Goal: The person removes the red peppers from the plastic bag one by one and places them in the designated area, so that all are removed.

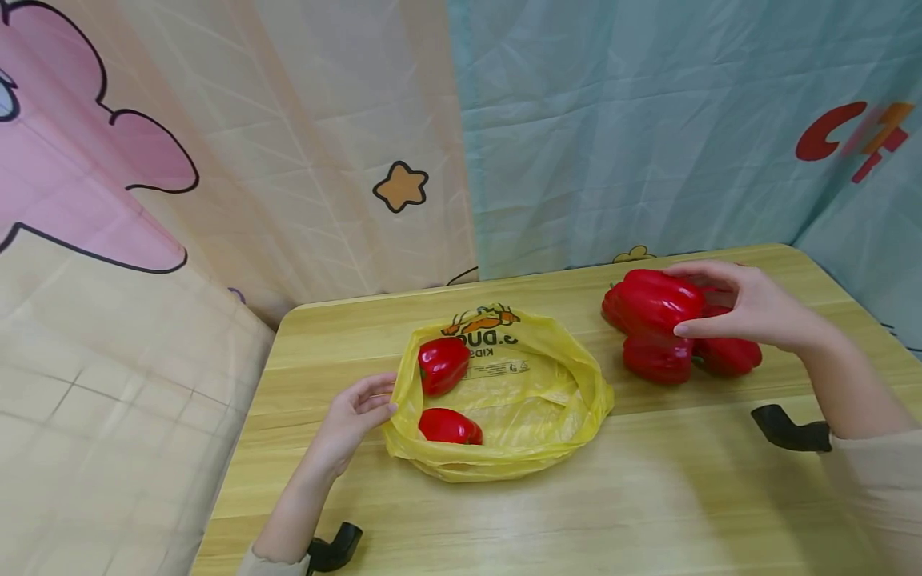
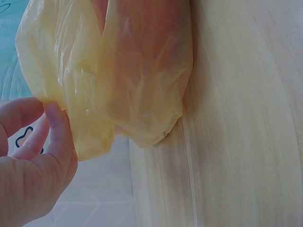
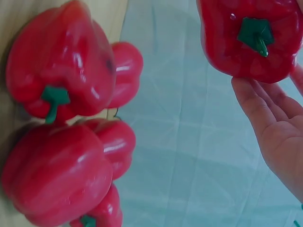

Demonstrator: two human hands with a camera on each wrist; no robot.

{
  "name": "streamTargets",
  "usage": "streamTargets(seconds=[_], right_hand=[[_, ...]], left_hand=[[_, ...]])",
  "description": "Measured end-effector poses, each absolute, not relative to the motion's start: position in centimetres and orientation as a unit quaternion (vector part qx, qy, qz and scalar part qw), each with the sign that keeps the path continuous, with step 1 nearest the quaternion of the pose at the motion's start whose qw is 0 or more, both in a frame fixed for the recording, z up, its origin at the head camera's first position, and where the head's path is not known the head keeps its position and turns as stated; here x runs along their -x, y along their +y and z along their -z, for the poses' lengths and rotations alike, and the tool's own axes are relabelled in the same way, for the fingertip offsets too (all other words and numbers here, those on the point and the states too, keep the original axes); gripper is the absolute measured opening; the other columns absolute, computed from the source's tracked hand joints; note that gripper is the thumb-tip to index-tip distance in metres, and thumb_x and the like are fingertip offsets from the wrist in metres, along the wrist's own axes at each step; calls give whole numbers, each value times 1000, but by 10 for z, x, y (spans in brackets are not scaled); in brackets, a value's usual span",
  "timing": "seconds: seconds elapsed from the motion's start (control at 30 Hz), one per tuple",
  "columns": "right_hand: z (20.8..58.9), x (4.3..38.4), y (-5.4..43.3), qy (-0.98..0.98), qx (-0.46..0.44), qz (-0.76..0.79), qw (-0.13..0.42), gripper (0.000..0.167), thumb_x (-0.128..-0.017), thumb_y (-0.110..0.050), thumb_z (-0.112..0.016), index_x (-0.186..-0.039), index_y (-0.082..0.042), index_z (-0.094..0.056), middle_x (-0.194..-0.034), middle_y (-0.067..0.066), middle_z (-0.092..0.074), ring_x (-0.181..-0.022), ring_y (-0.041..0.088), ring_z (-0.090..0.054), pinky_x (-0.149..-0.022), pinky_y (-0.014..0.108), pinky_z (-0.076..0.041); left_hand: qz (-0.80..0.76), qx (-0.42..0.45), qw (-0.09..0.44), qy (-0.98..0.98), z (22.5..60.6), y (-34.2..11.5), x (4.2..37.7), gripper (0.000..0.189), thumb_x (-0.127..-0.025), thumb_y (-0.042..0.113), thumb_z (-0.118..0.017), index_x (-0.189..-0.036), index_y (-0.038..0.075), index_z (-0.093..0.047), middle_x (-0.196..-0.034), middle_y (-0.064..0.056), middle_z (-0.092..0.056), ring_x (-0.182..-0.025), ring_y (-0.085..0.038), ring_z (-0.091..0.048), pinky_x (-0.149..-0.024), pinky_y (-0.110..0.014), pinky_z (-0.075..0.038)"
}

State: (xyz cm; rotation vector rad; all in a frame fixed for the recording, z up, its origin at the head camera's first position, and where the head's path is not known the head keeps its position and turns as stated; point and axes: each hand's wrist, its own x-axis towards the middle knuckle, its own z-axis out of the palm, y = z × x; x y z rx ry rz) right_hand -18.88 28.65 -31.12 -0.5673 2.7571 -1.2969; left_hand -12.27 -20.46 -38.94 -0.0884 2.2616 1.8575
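Note:
A yellow plastic bag [image 1: 504, 456] lies open-mouthed on the table, with one red bell pepper [image 1: 443, 366] and a second red bell pepper [image 1: 450, 426] inside it. My left hand [image 1: 353, 420] pinches the bag's left rim between thumb and fingers; the left wrist view shows the thin film [image 2: 90, 109] at the fingertips. On the right, my right hand [image 1: 742, 308] grips a red bell pepper [image 1: 659, 300], held above several others. In the right wrist view that held pepper [image 3: 227, 47] shows its green stem, apart from the pile [image 3: 61, 170].
The peppers under the right hand, such as this one [image 1: 729, 357], sit together on the wooden table [image 1: 648, 512]. Behind the table hangs a printed curtain [image 1: 634, 144]. A black strap piece [image 1: 788, 430] sticks out near the right wrist.

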Motion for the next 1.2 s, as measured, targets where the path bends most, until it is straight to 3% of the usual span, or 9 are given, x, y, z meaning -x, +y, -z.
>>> streamTargets(seconds=[0.47,0.83,0.97,1.2], right_hand=[[322,185,323,893,127,431,24,68,-78,-5,-73,-137,-14,-41,-120,-9,-47,-97,0,-53,-65,24,-53],[330,181,349,909,78,409,2,69,-80,-12,-73,-140,-14,-39,-121,-4,-41,-95,-4,-46,-63,16,-50],[334,179,358,915,67,398,-16,71,-79,-12,-74,-140,-12,-39,-118,-9,-41,-95,-4,-43,-62,12,-48],[344,177,373,918,38,394,-24,72,-80,-13,-73,-141,-11,-36,-109,-19,-39,-85,-12,-44,-57,17,-50]], left_hand=[[-631,31,107,767,391,-206,122,45,-87,-1,-60,-130,-2,-48,-124,-20,-53,-108,-26,-54,-82,-23,-49],[-630,33,107,768,391,-205,122,45,-87,-1,-60,-130,-2,-48,-124,-20,-52,-109,-26,-53,-83,-22,-49],[-629,32,107,769,391,-205,123,45,-87,-1,-60,-130,-2,-48,-124,-19,-52,-109,-26,-53,-83,-22,-49],[-629,32,108,770,391,-205,123,45,-87,-1,-60,-130,-2,-48,-125,-19,-52,-109,-26,-53,-83,-22,-48]])
